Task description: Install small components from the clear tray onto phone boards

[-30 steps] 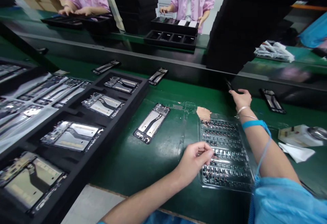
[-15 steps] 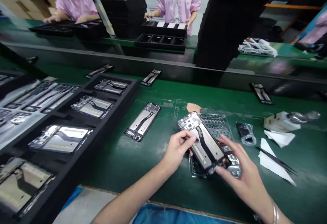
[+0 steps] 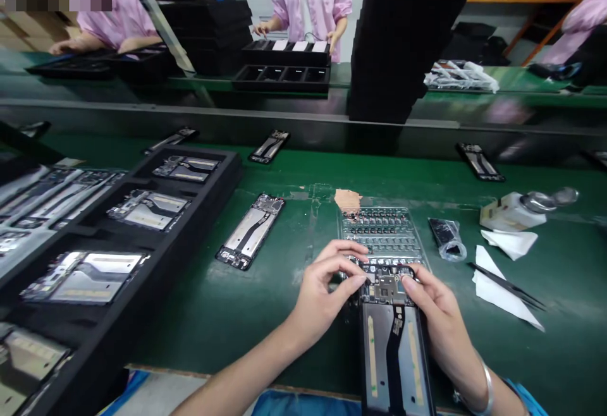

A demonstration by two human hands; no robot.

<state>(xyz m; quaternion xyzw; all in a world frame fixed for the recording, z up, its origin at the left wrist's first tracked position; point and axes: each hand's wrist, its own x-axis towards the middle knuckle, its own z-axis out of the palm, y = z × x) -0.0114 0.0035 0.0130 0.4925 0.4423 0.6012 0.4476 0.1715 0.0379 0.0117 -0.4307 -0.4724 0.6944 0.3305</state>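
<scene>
An opened phone [image 3: 393, 353] with bare circuit board and black ribbon cable is held upright over the bench's front edge. My right hand [image 3: 439, 305] grips its upper right side, thumb on the board. At the upper left corner, my left hand [image 3: 322, 289] has thumb and forefinger pinched together against the board. Whatever lies between those fingertips is too small to make out. Just behind the phone is a clear plastic tray [image 3: 382, 242] with rows of small dark parts, partly covered by my hands. Another opened phone [image 3: 251, 231] lies on the bench to the left.
A black foam tray [image 3: 190, 226] of opened phones fills the left side. At right lie a bagged dark part [image 3: 446, 238], a white bottle [image 3: 509, 212], white paper [image 3: 502, 296] and black tweezers [image 3: 507, 286]. Across the divider, people in pink work beside stacked black trays [image 3: 403, 43].
The phone has turned from slanted to upright and come nearer to me. My right hand has shifted from its lower end to its top right; my left fingers are at the top left corner.
</scene>
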